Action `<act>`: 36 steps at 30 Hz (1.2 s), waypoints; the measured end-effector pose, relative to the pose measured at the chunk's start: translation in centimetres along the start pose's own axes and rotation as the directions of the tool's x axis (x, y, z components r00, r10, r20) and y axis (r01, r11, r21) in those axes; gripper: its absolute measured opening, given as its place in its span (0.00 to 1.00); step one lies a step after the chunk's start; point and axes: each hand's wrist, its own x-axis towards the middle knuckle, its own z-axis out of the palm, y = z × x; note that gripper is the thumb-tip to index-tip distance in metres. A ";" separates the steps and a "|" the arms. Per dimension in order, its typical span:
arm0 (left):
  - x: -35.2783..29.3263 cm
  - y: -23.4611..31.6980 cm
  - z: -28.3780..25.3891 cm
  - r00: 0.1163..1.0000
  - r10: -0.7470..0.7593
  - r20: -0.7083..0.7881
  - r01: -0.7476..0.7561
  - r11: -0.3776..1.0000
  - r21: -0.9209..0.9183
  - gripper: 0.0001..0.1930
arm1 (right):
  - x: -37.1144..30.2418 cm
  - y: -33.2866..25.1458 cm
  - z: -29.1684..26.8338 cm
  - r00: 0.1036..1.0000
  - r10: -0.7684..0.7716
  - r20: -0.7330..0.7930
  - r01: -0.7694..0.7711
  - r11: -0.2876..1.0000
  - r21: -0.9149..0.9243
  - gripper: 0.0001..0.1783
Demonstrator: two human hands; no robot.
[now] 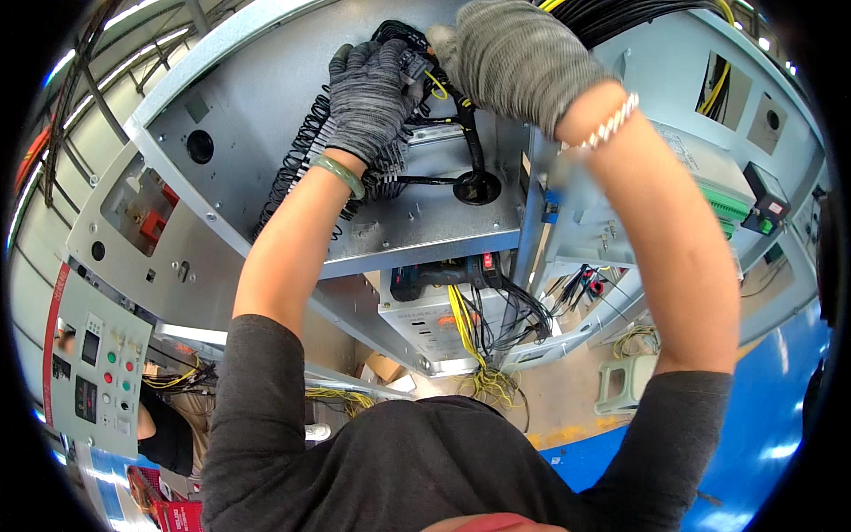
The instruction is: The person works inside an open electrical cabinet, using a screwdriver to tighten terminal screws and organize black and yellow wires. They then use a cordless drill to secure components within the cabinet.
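Note:
Both my arms reach up into a grey metal cabinet [266,80]. My left hand [368,97], in a grey knit glove with a green bangle at the wrist, is closed on a bundle of black wires and a black connector [412,64]. My right hand [514,58], gloved too with a bead bracelet, grips the same black bundle from the right, beside a yellow wire [436,85]. A black cable [474,142] runs down to a round grommet [477,188] in the metal shelf. Coiled black wire loom [297,164] hangs left of my left wrist.
A grey door panel with meters and coloured buttons [97,368] hangs open at lower left. Below the shelf sits a grey module with yellow and black wires [461,324]. Green terminal blocks [729,206] are on the right. A green stool [625,381] stands on the floor; another person crouches at lower left [164,430].

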 end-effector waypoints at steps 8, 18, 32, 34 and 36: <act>-0.5 0.3 0.1 0.999 -0.035 0.040 0.037 0.998 -0.055 0.33 | 0.4 -0.3 1.1 0.989 -0.149 0.024 0.147 0.919 -0.366 0.11; -0.1 0.5 -0.1 0.999 -0.046 -0.009 0.044 0.993 -0.110 0.29 | 1.4 0.0 3.2 0.845 0.082 -0.528 -0.004 0.989 0.146 0.16; -0.6 0.0 -0.4 0.999 -0.046 0.021 0.048 0.992 -0.117 0.29 | 1.9 1.7 1.5 0.965 -0.141 -0.220 0.051 0.927 -0.371 0.15; -0.6 -0.3 0.2 0.999 -0.035 -0.038 0.031 0.995 -0.094 0.29 | 0.8 1.1 0.8 0.950 -0.149 -0.276 0.059 0.950 -0.306 0.16; -0.7 -0.4 0.5 0.999 -0.036 -0.034 0.032 0.994 -0.108 0.29 | 0.7 1.3 1.5 0.921 -0.038 -0.389 -0.005 0.994 -0.110 0.16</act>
